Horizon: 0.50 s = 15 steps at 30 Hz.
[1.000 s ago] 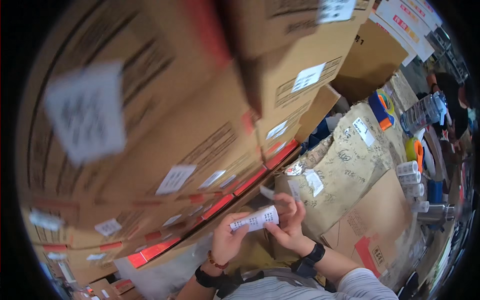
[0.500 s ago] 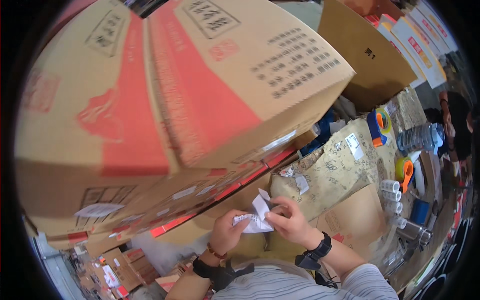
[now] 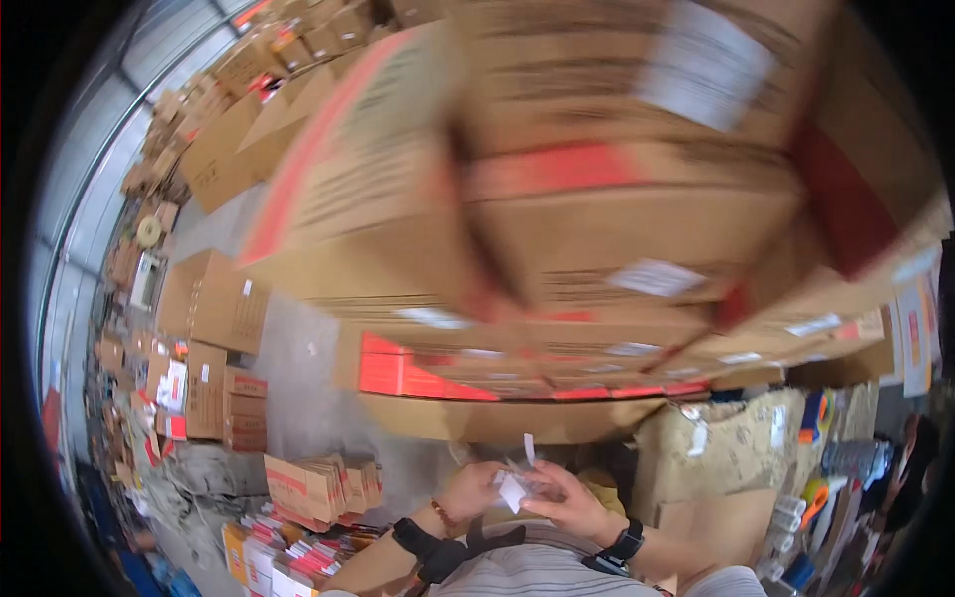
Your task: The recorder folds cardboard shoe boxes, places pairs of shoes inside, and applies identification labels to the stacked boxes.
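Close in front of my body, my left hand (image 3: 472, 494) and my right hand (image 3: 575, 502) meet around a small white paper label (image 3: 512, 493). Both hands are closed on it, though motion blur softens the fingertips. A narrow white strip (image 3: 529, 448) sticks up above my right fingers, and I cannot tell whether it belongs to the same piece. Just beyond my hands lies the long cardboard edge (image 3: 477, 418) of an open carton with red-printed boxes (image 3: 398, 373) inside.
Large brown cartons (image 3: 637, 224) are stacked high ahead, some bearing white labels. Grey floor (image 3: 308, 348) runs along the left, beside stacked cartons (image 3: 209, 298) and flattened boxes (image 3: 308, 488). At right are a worn, scribbled cardboard surface (image 3: 736, 448), tape rolls (image 3: 788, 512) and an orange tape dispenser (image 3: 814, 500).
My view has swung left, bringing the left-hand floor and far cartons into sight. My hands stay together on the paper, which now appears smaller and more folded or turned.
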Each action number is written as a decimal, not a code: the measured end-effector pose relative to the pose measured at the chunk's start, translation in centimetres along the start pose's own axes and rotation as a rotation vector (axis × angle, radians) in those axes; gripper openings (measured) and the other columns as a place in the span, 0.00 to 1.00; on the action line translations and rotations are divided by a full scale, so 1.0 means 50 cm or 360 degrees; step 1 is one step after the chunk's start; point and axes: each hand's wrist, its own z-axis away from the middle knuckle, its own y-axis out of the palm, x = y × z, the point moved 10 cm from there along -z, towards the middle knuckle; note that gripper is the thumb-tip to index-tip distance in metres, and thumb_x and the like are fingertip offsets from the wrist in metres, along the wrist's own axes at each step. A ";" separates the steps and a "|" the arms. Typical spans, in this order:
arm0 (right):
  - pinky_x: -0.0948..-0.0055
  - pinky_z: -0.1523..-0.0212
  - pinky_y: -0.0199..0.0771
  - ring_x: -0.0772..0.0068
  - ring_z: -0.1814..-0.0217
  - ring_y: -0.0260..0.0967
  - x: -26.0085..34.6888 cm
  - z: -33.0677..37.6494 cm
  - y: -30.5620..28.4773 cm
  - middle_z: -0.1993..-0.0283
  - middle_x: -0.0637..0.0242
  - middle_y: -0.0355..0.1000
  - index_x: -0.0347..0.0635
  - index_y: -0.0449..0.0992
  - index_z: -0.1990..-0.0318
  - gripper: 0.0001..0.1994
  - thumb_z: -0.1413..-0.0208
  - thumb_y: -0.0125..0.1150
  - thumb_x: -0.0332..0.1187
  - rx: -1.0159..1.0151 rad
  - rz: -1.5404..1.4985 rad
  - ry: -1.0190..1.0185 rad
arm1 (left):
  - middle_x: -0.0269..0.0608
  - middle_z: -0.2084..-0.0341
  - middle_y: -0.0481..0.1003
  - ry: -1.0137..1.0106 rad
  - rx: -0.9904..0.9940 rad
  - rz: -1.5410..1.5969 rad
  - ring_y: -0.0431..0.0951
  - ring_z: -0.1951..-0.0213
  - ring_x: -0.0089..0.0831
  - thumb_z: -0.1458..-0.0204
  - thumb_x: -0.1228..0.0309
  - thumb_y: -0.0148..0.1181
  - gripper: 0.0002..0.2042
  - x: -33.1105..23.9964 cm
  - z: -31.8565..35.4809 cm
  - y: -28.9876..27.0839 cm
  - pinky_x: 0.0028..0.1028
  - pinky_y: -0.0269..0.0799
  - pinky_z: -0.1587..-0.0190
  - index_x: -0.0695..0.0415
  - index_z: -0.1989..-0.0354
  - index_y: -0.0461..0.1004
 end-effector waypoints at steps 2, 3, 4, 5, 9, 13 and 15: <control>0.70 0.52 0.73 0.62 0.48 0.69 -0.027 -0.082 0.062 0.42 0.53 0.60 0.45 0.67 0.42 0.24 0.48 0.64 0.24 -0.0144 -0.0214 -0.0116 | 0.37 0.65 0.77 -0.0270 -0.0370 0.0643 0.76 0.65 0.23 0.46 0.72 0.58 0.11 0.138 0.073 -0.087 0.25 0.72 0.62 0.64 0.57 0.74; 0.74 0.56 0.74 0.66 0.49 0.69 0.059 -0.105 0.122 0.40 0.53 0.55 0.42 0.67 0.43 0.26 0.52 0.62 0.18 -0.0114 0.0866 -0.0903 | 0.38 0.67 0.78 -0.0537 -0.0667 0.1284 0.76 0.66 0.23 0.47 0.71 0.58 0.11 0.246 0.126 -0.117 0.26 0.72 0.63 0.64 0.58 0.75; 0.76 0.59 0.76 0.67 0.48 0.69 0.011 -0.168 0.154 0.38 0.54 0.50 0.40 0.64 0.41 0.29 0.53 0.60 0.14 -0.0104 0.0956 -0.0563 | 0.38 0.67 0.78 -0.0526 -0.0693 0.1315 0.76 0.66 0.23 0.47 0.71 0.58 0.11 0.316 0.158 -0.151 0.26 0.72 0.63 0.64 0.58 0.75; 0.76 0.60 0.76 0.66 0.48 0.69 -0.008 -0.226 0.189 0.38 0.54 0.50 0.41 0.64 0.41 0.29 0.53 0.60 0.15 -0.0178 0.0741 -0.0477 | 0.38 0.66 0.78 -0.0470 -0.0991 0.1286 0.76 0.66 0.23 0.46 0.71 0.58 0.11 0.381 0.207 -0.218 0.26 0.72 0.63 0.65 0.58 0.75; 0.69 0.49 0.72 0.57 0.45 0.66 -0.036 -0.428 0.351 0.35 0.50 0.47 0.40 0.59 0.37 0.34 0.56 0.61 0.15 -0.0231 0.0879 -0.0425 | 0.42 0.67 0.79 -0.0344 -0.1338 0.0946 0.76 0.68 0.23 0.47 0.71 0.60 0.13 0.496 0.348 -0.407 0.25 0.72 0.64 0.65 0.57 0.75; 0.70 0.51 0.75 0.58 0.46 0.69 0.006 -0.565 0.531 0.35 0.53 0.49 0.44 0.63 0.39 0.29 0.51 0.57 0.16 -0.0035 0.1277 -0.0759 | 0.45 0.70 0.79 -0.0359 -0.1208 0.0672 0.76 0.70 0.23 0.49 0.71 0.61 0.13 0.463 0.382 -0.541 0.24 0.72 0.65 0.63 0.56 0.76; 0.66 0.46 0.73 0.56 0.43 0.67 -0.043 -0.608 0.633 0.34 0.52 0.48 0.45 0.64 0.39 0.29 0.51 0.58 0.17 0.0503 0.1279 -0.0718 | 0.39 0.64 0.78 -0.0496 -0.0979 0.0649 0.76 0.67 0.21 0.47 0.76 0.58 0.13 0.482 0.382 -0.564 0.22 0.71 0.64 0.68 0.54 0.73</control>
